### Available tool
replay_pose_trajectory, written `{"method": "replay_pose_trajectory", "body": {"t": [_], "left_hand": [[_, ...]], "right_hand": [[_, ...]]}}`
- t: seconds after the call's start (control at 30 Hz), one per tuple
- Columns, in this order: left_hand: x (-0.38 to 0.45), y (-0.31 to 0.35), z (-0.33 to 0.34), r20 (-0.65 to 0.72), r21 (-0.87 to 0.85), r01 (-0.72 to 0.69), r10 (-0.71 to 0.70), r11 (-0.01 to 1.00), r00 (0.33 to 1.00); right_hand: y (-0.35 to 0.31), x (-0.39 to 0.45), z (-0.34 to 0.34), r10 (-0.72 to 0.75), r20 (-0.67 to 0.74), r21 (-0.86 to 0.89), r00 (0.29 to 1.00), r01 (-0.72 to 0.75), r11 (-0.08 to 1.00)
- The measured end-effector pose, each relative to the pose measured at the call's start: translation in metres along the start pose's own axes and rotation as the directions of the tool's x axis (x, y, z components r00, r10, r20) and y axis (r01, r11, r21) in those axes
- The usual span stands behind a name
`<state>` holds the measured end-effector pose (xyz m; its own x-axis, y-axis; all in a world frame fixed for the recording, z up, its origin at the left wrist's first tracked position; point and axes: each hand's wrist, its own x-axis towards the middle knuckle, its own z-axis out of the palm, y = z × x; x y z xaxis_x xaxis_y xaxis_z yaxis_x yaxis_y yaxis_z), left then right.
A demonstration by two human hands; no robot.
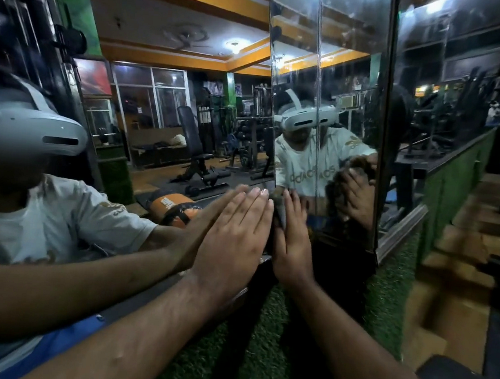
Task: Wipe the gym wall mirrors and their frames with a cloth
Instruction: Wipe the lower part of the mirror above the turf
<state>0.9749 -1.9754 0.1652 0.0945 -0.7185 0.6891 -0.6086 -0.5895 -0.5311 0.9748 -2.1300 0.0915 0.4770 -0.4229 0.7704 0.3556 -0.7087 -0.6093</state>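
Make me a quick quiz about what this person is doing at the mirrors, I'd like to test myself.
1. True or false: the left hand grips a spray bottle.
2. What covers the surface below the mirror? A white tiles, B green turf, C red carpet.
3. Fill in: the dark cloth is pressed to the glass by the ____ hand.

Key: 1 false, its straight fingers lie flat on the glass. 2 B. 3 right hand.
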Motion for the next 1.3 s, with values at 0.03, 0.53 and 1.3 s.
{"method": "replay_pose_trajectory", "body": {"t": [0.03, 0.53, 1.3], "left_hand": [[-0.004, -0.002, -0.004, -0.033, -0.018, 0.005, -0.006, 1.0, 0.999], [-0.031, -0.021, -0.008, 0.071, 0.246, 0.043, -0.062, 0.968, 0.996], [-0.069, -0.035, -0.027, 0.068, 0.354, 0.037, -0.065, 0.934, 0.996]], "right_hand": [[0.013, -0.009, -0.001, -0.012, 0.027, -0.061, 1.0, 0.013, 0.998], [-0.001, -0.017, 0.017, 0.187, -0.121, -0.019, 0.975, -0.191, 0.981], [-0.041, 0.019, 0.023, 0.157, -0.186, 0.088, 0.97, -0.143, 0.986]]}}
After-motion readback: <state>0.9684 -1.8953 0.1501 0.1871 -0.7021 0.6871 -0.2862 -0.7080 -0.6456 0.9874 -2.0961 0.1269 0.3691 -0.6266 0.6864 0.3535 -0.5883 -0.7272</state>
